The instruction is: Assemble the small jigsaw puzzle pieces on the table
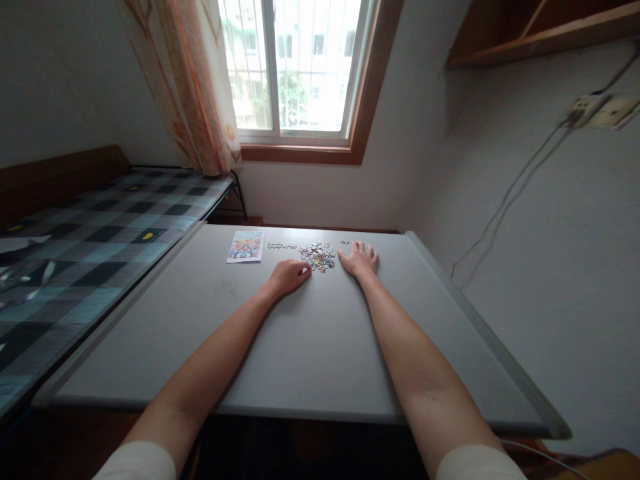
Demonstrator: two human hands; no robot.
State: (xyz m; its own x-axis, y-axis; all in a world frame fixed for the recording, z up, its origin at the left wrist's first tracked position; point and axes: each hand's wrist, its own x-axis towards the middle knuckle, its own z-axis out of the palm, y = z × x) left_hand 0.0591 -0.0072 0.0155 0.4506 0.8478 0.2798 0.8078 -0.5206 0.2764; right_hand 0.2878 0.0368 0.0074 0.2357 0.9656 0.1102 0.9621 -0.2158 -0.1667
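Puzzle pieces (320, 256) are lying heaped mid-frame; left hand (288, 275) is resting curled beside them, hold unclear; right hand (361, 260) is lying open; light touch should be preventing scatter.

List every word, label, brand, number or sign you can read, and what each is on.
No text can be read.
Printed sheet: what may be lettering near its top is too small and blurred.
Puzzle pieces: too small to show any lettering.
Window frame: a faint mark on its lower rail, too small to read.
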